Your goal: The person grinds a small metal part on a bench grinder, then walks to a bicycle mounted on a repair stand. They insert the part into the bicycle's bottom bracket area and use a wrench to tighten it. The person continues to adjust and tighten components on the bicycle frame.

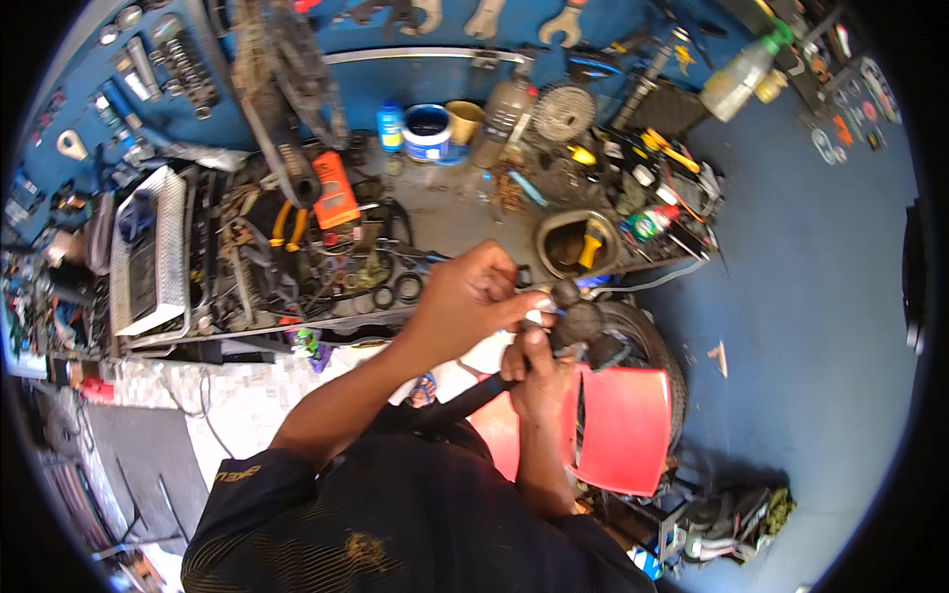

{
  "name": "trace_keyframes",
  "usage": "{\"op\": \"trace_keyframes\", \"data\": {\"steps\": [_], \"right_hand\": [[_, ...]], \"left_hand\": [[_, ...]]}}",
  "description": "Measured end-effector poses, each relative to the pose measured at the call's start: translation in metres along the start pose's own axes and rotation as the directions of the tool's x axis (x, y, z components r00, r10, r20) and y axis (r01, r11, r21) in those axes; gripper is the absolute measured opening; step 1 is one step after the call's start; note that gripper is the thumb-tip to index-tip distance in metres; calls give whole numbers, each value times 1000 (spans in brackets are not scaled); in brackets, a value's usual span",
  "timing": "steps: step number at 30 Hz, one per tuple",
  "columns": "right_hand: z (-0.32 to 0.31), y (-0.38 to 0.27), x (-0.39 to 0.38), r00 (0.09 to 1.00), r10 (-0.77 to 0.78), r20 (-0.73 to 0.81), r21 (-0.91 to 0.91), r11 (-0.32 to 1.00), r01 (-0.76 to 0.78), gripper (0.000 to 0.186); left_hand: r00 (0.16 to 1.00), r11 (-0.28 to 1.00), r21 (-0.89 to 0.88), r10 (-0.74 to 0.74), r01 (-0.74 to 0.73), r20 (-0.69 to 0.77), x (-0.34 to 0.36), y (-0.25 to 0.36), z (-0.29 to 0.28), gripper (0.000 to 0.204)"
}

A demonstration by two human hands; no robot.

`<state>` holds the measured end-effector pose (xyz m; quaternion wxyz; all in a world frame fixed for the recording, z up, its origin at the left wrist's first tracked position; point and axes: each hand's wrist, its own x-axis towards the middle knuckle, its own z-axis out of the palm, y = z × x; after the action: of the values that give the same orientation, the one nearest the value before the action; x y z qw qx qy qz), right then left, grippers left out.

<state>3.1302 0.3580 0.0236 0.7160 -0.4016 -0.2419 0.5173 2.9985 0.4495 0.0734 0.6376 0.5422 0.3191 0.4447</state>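
Note:
My left hand [476, 301] is in front of the bench, its thumb and forefinger pinched at a small white and blue piece [539, 317]. What that piece is, I cannot make out. Just below, my right hand [541, 376] is closed, thumb up, around a dark, greasy part with rounded ends [580, 324]. The fingers hide much of this part, and its kind is unclear. A black tube [465, 403] slants from near my body up to the right hand; whether it joins the dark part cannot be told.
The cluttered workbench [435, 203] carries a basin [547, 259] with a yellow-handled brush [591, 245], a blue-and-white tub [427, 133], a bottle [504, 117] and an orange box [336, 190]. A red chair [625, 430] and a tyre [675, 381] stand close on the right.

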Motion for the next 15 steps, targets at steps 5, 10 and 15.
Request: {"op": "trace_keyframes", "data": {"steps": [5, 10, 15], "right_hand": [[-13, 3, 6, 1000, 13, -24, -11, 1000, -13, 28], [-38, 4, 17, 999, 30, -15, -26, 999, -30, 27], [-47, 2, 28, 997, 83, -5, -85, 993, -83, 21]], "left_hand": [[982, 995, 14, 100, -99, -163, -9, -3, -27, 28], [922, 983, 80, 184, -167, -342, -48, -12, -98, 28], [790, 818, 538, 188, 203, -583, -94, -30, -218, 30]]}}
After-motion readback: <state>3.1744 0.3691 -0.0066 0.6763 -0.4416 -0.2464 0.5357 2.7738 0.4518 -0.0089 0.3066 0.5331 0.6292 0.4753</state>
